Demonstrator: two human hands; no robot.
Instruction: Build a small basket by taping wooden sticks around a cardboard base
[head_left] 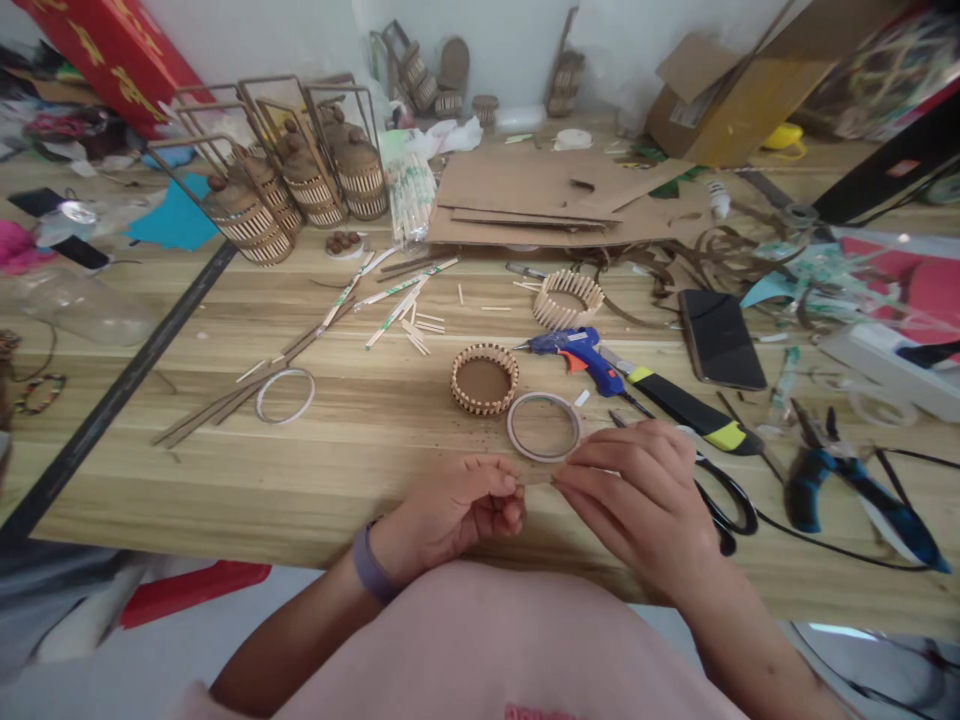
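Note:
My left hand (465,505) and my right hand (637,490) meet at the near edge of the wooden table (375,440). Both pinch a small strip of brown cardboard (536,474) stretched between the fingertips, left fingers curled, right fingers pressed on its other end. A purple band circles my left wrist. Just beyond the strip lies a tape ring (544,425). Behind that stands a small round basket of wooden sticks (484,379).
A blue glue gun (581,352), a yellow-black knife (686,405), scissors (724,500), pliers (862,485) and a phone (720,338) lie to the right. A second stick ring (568,298), loose sticks, another tape ring (285,395), cardboard sheets (540,195) and finished lanterns (300,185) lie farther back.

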